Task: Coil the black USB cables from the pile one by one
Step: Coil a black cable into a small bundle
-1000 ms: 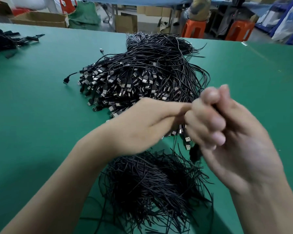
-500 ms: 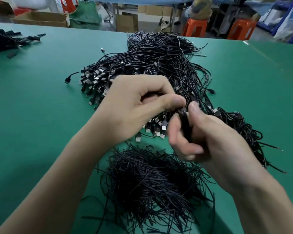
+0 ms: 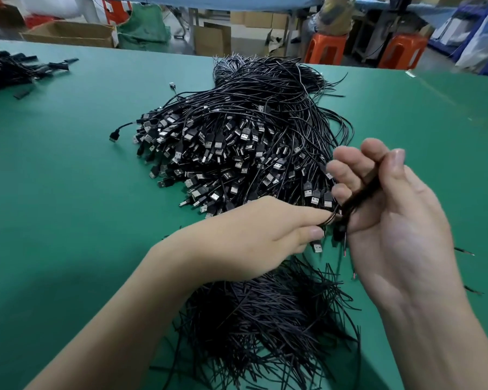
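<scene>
Lifted higher than a moment ago, the right hand (image 3: pixel 392 220) grips a cable (image 3: pixel 361 194) slanting down to the left hand (image 3: pixel 245 235), which pinches its lower loop.

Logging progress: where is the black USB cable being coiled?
Head view, right of centre: the black USB cable lies across the right hand, pinched by the left hand, in front of the pile of black USB cables.

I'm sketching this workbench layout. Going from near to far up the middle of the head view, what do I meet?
Heap of thin black strands → left hand and right hand, both holding a black cable → pile of USB cables → orange stools beyond the table.
</scene>
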The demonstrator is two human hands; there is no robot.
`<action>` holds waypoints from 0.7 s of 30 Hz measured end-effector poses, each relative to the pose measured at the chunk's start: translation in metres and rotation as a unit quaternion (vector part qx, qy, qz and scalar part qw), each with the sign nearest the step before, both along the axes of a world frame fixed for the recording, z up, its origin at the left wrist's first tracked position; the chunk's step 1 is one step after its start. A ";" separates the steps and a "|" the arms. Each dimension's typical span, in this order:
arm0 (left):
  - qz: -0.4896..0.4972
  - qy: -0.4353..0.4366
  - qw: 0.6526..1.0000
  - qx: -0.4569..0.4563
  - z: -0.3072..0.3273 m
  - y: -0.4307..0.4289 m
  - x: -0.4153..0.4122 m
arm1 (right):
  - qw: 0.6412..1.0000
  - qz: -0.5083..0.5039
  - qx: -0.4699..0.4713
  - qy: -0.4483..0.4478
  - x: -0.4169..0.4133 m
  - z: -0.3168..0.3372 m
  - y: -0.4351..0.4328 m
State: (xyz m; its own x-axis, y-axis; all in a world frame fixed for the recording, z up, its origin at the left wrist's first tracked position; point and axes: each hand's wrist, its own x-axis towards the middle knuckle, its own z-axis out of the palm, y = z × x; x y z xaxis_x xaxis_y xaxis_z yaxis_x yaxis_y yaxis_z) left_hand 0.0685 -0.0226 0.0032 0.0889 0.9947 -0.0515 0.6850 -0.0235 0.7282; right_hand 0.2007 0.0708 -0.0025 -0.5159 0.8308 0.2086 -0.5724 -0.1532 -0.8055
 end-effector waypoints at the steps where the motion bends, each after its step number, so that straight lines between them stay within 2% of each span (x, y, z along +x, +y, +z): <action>1: -0.006 0.007 1.000 -0.007 0.002 -0.001 -0.001 | 1.000 -0.012 0.024 -0.015 0.000 -0.003 0.000; 4: 0.000 0.036 0.999 -0.011 0.004 -0.001 -0.004 | 0.973 -0.077 0.176 -0.129 0.002 -0.008 -0.002; 6: 0.022 0.097 0.995 0.013 0.007 -0.001 -0.010 | 0.925 -0.110 0.296 -0.210 0.003 -0.010 -0.004; 8: 0.057 0.141 0.988 0.037 0.013 -0.006 -0.019 | 0.855 -0.138 0.399 -0.303 0.003 -0.013 -0.005; 9: 0.075 0.141 0.985 0.060 0.017 -0.009 -0.025 | 0.823 -0.139 0.424 -0.351 0.002 -0.015 -0.006; 10: 0.091 0.136 0.982 0.089 0.020 -0.013 -0.031 | 0.812 -0.121 0.420 -0.388 0.001 -0.016 -0.006; 12: 0.116 0.131 0.972 0.159 0.023 -0.020 -0.044 | 0.830 -0.035 0.362 -0.423 0.000 -0.017 -0.006; 14: 0.136 0.105 0.961 0.219 0.024 -0.023 -0.053 | 0.850 0.072 0.313 -0.417 0.002 -0.015 -0.004; 16: 0.163 0.042 0.952 0.255 0.022 -0.023 -0.057 | 0.881 0.213 0.236 -0.349 0.004 -0.010 -0.007; 18: 0.191 -0.030 0.941 0.278 0.018 -0.019 -0.055 | 0.886 0.326 0.178 -0.279 0.005 -0.007 -0.010; 21: 0.227 -0.135 0.922 0.285 0.014 -0.013 -0.050 | 0.887 0.362 0.176 -0.228 0.005 -0.006 -0.012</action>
